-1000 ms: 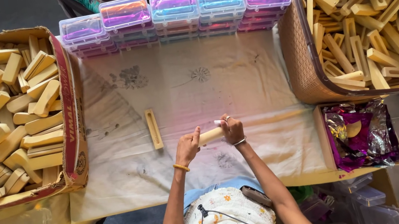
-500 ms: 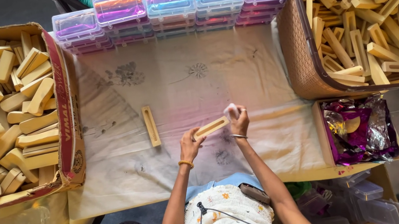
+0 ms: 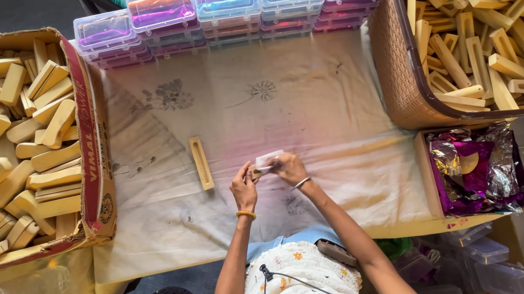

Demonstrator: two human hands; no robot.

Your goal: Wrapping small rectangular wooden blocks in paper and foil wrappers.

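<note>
Head view: left hand (image 3: 242, 187), right hand (image 3: 289, 166) clasp wooden piece (image 3: 258, 169).

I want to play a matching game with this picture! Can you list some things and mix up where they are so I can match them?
Things:
1. cardboard box of wooden blocks
2. woven basket of wooden pieces
3. row of plastic boxes
4. lone wooden piece

Places:
A. along the far edge of the table
B. on the cloth, just left of the left hand
C. at the left side
D. at the right side

Pairs: 1-C, 2-D, 3-A, 4-B
</note>
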